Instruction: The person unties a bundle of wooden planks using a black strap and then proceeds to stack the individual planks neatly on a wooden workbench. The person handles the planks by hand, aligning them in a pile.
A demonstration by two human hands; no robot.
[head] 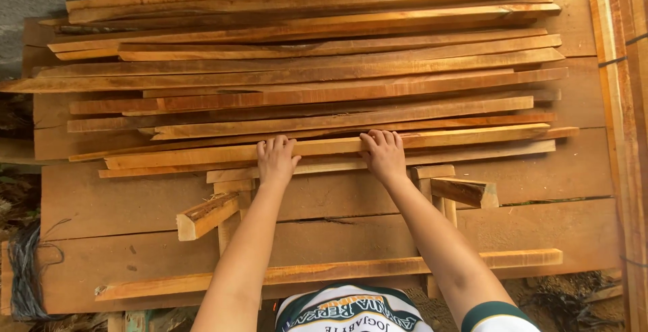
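Observation:
My left hand (276, 158) and my right hand (383, 154) both rest palm-down, fingers curled over the far edge, on one long thin wooden slat (472, 135). That slat lies at the near edge of a wide pile of similar reddish-brown slats (324, 69) stacked lengthwise left to right. My arms reach forward from the bottom of the head view, about a shoulder's width apart.
The slats lie on broad wooden boards (135, 204). Two short wood blocks (206, 215) (466, 191) jut out of a small frame under my hands. A single slat (324, 271) lies nearest me. Upright planks (624, 102) stand at the right; a dark cord bundle (27, 271) lies left.

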